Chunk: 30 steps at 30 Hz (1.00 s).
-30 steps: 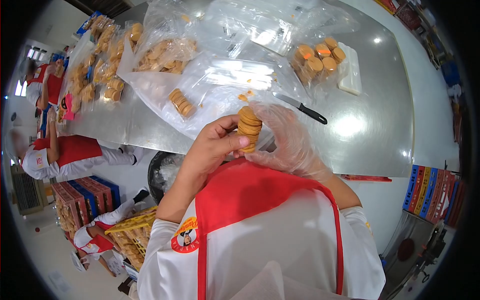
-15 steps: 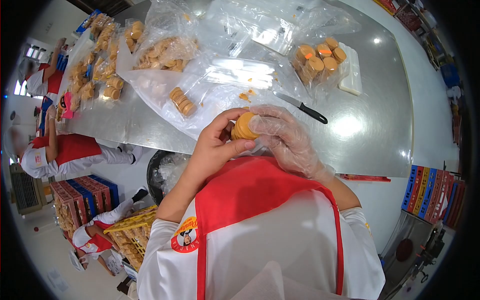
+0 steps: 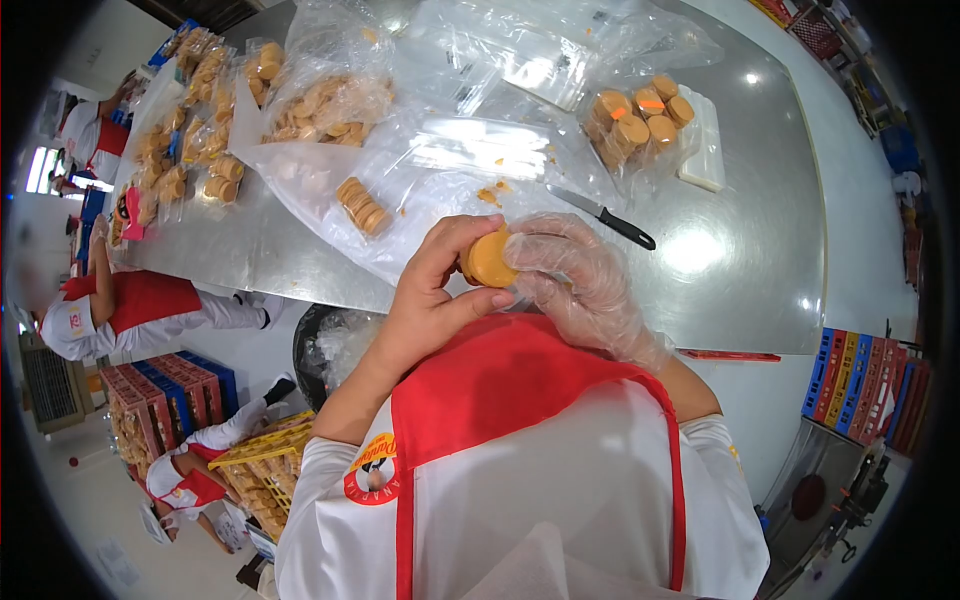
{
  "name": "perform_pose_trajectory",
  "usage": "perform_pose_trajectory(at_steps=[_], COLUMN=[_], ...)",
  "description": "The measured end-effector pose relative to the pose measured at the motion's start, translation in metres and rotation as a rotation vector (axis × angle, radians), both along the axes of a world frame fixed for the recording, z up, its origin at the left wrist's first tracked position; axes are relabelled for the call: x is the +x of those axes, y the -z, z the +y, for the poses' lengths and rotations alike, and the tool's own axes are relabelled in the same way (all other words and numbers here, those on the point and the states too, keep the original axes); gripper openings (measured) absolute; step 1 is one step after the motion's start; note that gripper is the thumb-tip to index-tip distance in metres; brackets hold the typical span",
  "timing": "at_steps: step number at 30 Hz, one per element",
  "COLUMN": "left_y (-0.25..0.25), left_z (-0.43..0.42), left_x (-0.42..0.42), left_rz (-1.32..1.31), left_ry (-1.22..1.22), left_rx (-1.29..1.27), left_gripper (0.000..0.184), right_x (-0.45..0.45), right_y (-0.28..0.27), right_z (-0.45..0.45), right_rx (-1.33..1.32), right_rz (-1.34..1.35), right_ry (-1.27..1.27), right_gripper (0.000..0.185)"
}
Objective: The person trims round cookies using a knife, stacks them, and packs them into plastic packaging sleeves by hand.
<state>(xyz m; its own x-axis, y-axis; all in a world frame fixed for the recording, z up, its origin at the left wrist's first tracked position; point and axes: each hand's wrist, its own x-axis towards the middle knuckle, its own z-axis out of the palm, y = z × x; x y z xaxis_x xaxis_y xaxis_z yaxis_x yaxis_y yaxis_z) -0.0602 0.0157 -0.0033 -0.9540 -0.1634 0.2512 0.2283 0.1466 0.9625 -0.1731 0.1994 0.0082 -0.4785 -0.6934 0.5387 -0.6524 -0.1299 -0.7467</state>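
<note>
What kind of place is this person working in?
It looks like a bakery or biscuit factory's packing area: bags of what look like round biscuits on a big metal table, stacked plastic crates, and workers in red and white.

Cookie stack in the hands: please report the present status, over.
Left hand bare, gripping the cookie stack. Right hand gloved, touching the stack's right side. Knife lies just beyond right hand, touching neither hand.

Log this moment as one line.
left hand: bare, holding cookies | right hand: gloved, fingers against cookies | knife: lying beyond hands, untouched
</note>
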Motion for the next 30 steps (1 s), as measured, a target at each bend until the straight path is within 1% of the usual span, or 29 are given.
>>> perform_pose_trajectory(at_steps=[3,8,11,14,17,20,21,24,27,30], left_y=[0.002,0.009,0.007,0.006,0.008,0.009,0.009,0.007,0.004,0.007], left_z=[-0.002,0.002,0.003,0.002,-0.005,-0.009,-0.01,-0.01,-0.011,-0.015], left_x=[-0.002,-0.002,-0.002,-0.001,0.002,0.004,0.004,0.006,0.008,0.009], left_rz=[0.028,-0.009,0.007,0.057,0.091,0.102,0.104,0.086,0.077,0.14], left_ry=[0.024,0.039,0.024,-0.017,-0.032,-0.054,-0.061,-0.096,-0.118,-0.156], left_rx=[-0.047,0.122,0.162,0.146,0.102,0.04,0.015,0.0,-0.02,-0.028], left_gripper=[0.065,0.062,0.061,0.061,0.063,0.064,0.064,0.064,0.064,0.063], right_x=[0.0,-0.001,0.008,0.003,-0.024,-0.04,-0.044,-0.048,-0.047,-0.048], right_y=[0.001,0.002,0.002,0.011,0.016,0.029,0.038,0.055,0.062,0.068], right_z=[-0.002,-0.003,-0.002,0.003,0.028,0.041,0.044,0.049,0.053,0.057], right_rx=[-0.005,0.038,-0.064,-0.157,0.145,0.572,0.625,0.824,0.94,0.914], right_rz=[-0.018,-0.073,-0.409,-0.583,-0.112,0.305,0.386,0.392,0.391,0.485], right_ry=[0.009,-0.012,0.061,0.246,0.465,0.535,0.55,0.511,0.518,0.552], right_gripper=[0.035,0.032,0.027,0.022,0.022,0.025,0.031,0.034,0.038,0.03])
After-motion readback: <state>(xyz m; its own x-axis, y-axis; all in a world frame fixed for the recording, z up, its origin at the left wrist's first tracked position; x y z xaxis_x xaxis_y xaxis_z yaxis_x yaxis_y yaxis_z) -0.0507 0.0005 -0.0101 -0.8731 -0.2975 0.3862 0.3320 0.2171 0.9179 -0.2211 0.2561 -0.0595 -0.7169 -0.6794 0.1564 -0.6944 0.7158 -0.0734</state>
